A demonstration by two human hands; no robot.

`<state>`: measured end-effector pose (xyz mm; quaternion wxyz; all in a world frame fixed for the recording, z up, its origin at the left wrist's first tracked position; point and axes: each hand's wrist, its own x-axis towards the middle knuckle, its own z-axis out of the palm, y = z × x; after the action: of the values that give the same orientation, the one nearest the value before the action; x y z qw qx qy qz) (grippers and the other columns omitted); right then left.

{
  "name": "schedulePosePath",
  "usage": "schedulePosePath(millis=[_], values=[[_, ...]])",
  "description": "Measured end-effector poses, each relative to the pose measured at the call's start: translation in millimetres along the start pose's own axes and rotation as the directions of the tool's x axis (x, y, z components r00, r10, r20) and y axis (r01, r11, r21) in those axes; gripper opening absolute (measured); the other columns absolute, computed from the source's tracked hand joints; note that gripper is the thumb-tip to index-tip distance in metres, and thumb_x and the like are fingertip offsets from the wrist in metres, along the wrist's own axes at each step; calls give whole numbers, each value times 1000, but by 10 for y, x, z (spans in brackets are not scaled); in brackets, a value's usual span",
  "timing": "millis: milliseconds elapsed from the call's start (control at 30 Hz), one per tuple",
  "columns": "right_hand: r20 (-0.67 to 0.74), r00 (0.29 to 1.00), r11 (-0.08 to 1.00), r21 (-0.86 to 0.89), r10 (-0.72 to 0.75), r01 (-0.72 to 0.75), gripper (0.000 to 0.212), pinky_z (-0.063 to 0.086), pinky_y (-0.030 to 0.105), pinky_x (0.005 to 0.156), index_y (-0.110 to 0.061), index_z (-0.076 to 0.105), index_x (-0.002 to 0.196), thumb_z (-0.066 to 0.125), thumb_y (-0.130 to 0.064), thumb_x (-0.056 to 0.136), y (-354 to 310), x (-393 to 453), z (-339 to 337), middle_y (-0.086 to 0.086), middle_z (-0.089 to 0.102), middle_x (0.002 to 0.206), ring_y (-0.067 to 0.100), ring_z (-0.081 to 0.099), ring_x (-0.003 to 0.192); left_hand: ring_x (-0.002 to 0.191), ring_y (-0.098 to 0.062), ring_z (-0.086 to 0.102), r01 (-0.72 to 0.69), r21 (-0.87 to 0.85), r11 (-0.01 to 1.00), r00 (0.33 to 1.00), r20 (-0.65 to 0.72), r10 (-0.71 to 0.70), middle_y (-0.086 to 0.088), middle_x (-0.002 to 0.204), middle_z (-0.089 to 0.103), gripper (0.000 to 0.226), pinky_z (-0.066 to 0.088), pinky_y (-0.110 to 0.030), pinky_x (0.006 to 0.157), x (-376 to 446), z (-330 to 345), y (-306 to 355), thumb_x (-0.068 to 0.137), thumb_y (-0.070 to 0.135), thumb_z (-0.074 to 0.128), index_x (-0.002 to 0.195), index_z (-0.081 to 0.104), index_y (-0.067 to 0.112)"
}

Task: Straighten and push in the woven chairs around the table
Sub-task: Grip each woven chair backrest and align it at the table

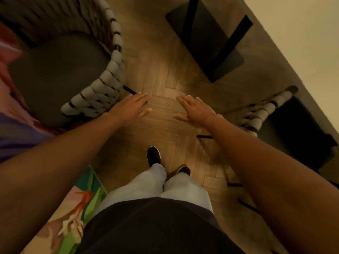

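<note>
A woven chair point(108, 83) with a thick grey rope back and a dark seat cushion stands at the left. My left hand point(133, 107) hovers flat just right of its back rim, fingers straight, holding nothing. A second woven chair point(264, 114) stands at the right, its dark seat partly under the table top point(300, 43). My right hand point(194, 111) is spread flat over the floor, left of that chair, apart from it. Both hands sit above the wooden floor between the two chairs.
The table's black base point(207, 43) and its slanted legs stand on the herringbone wood floor ahead. A colourful rug point(73, 217) lies at the lower left. My legs and black shoes point(154, 155) stand in the gap between the chairs.
</note>
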<state>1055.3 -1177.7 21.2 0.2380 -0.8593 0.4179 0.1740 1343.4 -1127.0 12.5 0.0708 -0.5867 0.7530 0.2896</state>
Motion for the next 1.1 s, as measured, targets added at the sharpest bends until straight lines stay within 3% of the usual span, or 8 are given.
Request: schedulePosePath(millis=[167, 300, 400, 567, 733, 833, 967, 1100], values=[[6, 990, 987, -83, -140, 140, 87, 14, 44, 123, -19, 9, 161, 32, -72, 96, -233, 682, -310, 11, 16, 167, 27, 16, 154, 154, -22, 15, 128, -108, 986, 987, -80, -137, -5, 166, 21, 65, 8, -37, 122, -150, -206, -425, 105, 53, 34, 160, 22, 20], [50, 972, 962, -141, -228, 233, 90, 17, 50, 124, -20, 7, 161, 30, -76, 94, -348, 1265, -574, 11, 12, 168, 27, 14, 154, 154, -19, 12, 202, -177, 963, 962, -147, -229, -1, 167, 19, 63, 10, -40, 124, -137, -309, -681, 105, 52, 35, 159, 24, 21], [68, 947, 927, -197, -313, 320, 90, 18, 50, 124, -20, 7, 162, 31, -75, 95, -416, 1715, -797, 12, 10, 169, 28, 13, 155, 154, -18, 12, 250, -238, 939, 934, -198, -299, 1, 167, 19, 63, 14, -44, 126, -88, -363, -854, 104, 53, 36, 159, 26, 23], [146, 881, 830, -295, -450, 473, 88, 11, 49, 126, -21, 4, 162, 34, -72, 96, -485, 2562, -1197, 10, 2, 169, 27, 3, 156, 154, -17, 10, 316, -300, 900, 888, -239, -392, 0, 168, 16, 65, 7, -38, 124, 188, -411, -1150, 103, 55, 36, 159, 21, 24], [287, 770, 643, -428, -570, 636, 89, 4, 50, 126, -21, 2, 163, 35, -70, 97, -541, 3465, -1585, 8, -5, 169, 27, -6, 156, 155, -17, 10, 427, -323, 845, 838, -210, -504, 1, 168, 13, 68, 8, -38, 125, 552, -392, -1340, 102, 61, 27, 160, 12, 27], [395, 664, 478, -474, -635, 740, 92, -3, 49, 125, -20, 5, 163, 33, -73, 94, -543, 3959, -1825, 8, -1, 170, 28, -4, 156, 155, -16, 11, 471, -393, 790, 792, -205, -574, 2, 168, 13, 74, 9, -36, 124, 774, -386, -1336, 99, 67, 20, 160, 8, 28], [546, 533, 266, -494, -646, 828, 97, -6, 47, 125, -19, 5, 163, 29, -78, 89, -628, 4551, -2065, 9, 2, 170, 28, -3, 156, 153, -16, 16, 505, -505, 700, 712, -215, -668, 1, 168, 17, 75, 9, -30, 118, 1079, -388, -1313, 99, 67, 25, 161, 9, 28], [678, 414, 30, -501, -607, 865, 102, -8, 46, 124, -21, 9, 162, 18, -86, 84, -812, 4954, -2138, 8, 13, 169, 26, 3, 156, 151, -19, 24, 521, -576, 630, 663, -191, -723, 4, 167, 19, 74, 27, -38, 115, 1352, -358, -1302, 98, 73, 27, 159, 7, 36]])
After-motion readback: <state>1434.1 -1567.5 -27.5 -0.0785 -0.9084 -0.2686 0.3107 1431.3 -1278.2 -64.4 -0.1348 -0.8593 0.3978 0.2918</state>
